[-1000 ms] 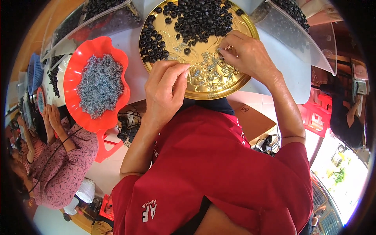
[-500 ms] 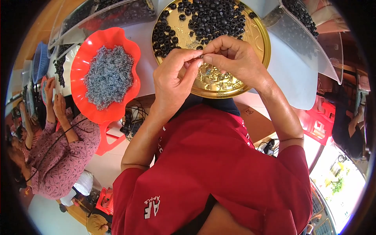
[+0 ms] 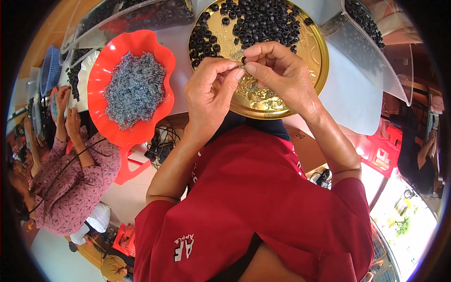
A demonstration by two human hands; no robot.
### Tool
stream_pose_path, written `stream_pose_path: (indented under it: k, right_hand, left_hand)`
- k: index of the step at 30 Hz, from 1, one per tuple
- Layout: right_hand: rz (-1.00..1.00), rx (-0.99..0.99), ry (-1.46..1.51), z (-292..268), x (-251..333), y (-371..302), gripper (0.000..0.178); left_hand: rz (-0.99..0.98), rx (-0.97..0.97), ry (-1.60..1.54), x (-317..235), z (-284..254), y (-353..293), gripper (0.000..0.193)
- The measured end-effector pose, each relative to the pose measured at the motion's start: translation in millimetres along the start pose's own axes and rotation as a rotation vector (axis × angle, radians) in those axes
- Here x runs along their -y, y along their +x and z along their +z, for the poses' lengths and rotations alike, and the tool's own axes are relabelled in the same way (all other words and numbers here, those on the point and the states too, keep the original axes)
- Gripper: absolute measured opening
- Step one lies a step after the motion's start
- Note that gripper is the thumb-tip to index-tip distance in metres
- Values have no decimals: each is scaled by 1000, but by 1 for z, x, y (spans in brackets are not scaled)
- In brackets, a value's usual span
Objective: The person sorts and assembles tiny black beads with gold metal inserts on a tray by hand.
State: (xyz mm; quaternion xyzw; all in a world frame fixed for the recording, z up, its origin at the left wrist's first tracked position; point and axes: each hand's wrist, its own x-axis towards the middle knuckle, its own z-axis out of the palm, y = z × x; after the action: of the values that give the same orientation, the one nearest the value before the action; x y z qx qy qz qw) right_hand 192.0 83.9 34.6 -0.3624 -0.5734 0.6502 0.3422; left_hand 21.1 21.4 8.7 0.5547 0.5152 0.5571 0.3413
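Observation:
Over the gold round tray (image 3: 321, 61), my left hand (image 3: 208, 91) and my right hand (image 3: 287, 77) meet fingertip to fingertip. Both are closed in a pinch around a tiny piece at the point where thumbs and forefingers come together. It is too small and too covered to name, though a greyish bit shows there. Black ring-like parts (image 3: 268, 26) are heaped on the far side of the tray, with a smaller group (image 3: 203, 44) at its left. Below my fingers, a few small metal springs (image 3: 270, 114) lie on the tray's near side.
A red wavy-edged bowl (image 3: 96, 94) full of small metal springs (image 3: 134, 89) stands left of the tray. Clear plastic bins of black parts (image 3: 159, 16) flank it at far left and right (image 3: 364, 23). A co-worker in a pink patterned shirt (image 3: 70, 192) sits at left.
My hands stay pinched together with only a slight shift of the fingertips. The tray and bowl sit a little farther right in the view.

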Motion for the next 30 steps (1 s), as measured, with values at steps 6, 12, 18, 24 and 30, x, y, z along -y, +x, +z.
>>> stream_pose_path:
  k: [6,12,18,24,30]
  right_hand:
    - [102,56,146,0,1,-2,24]
    - [-76,-24,149,9,-8,-2,24]
    - [-392,-83,-504,7,-6,1,29]
    - [-613,-76,-608,6,-14,7,30]
    - [-597,-98,-623,5,-16,9,29]
  left_hand:
    - [158,-100,-4,3,3,3,12]
    - [0,-85,-174,1,3,-1,10]
    - [-332,-51,-373,-10,0,2,18]
    - [-503,6,-514,-7,-4,6,22]
    - [-642,-23,-603,-11,-6,10,21]
